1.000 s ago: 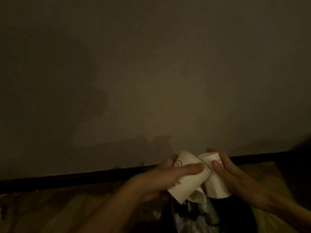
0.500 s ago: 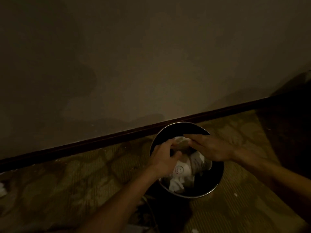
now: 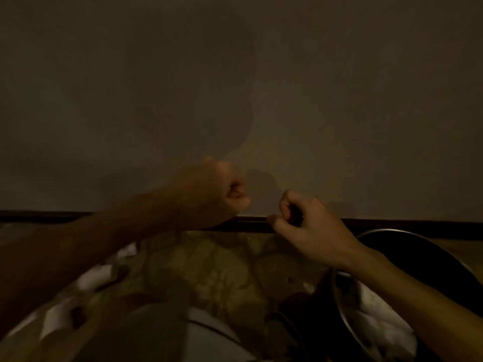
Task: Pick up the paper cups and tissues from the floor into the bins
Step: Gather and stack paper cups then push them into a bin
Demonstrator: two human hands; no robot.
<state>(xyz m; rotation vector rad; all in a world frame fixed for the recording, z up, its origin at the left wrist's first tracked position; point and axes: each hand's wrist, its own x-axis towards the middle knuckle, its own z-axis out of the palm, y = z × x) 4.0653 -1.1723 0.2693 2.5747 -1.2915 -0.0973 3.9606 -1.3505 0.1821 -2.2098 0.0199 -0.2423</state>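
Nearest the camera, blurred pale shapes are lying on the patterned carpet [image 3: 209,270] to the left of the bin [image 3: 407,246]: white scraps that look like tissues [image 3: 92,279], and a larger pale rounded form [image 3: 198,333] at the bottom edge, too smeared to name. The bin, a dark round container with a shiny rim, is sitting at the lower right, and white crumpled paper [image 3: 376,327] is showing inside it beneath the right forearm; half a second ago both hands were down inside that bin on the cups and tissues, and now they are lifted clear of it and empty. The right hand [image 3: 311,226] is hovering just left of the bin, fingers curled loosely inward and holding nothing. The left hand [image 3: 211,197] is hanging further left of the bin, closed into a loose fist, also holding nothing, close to the right hand but not touching it. Beyond the bin, a dark baseboard [image 3: 392,226] is running along the foot of a plain, dim wall [image 3: 261,87], which is carrying faint shadows of the hands.
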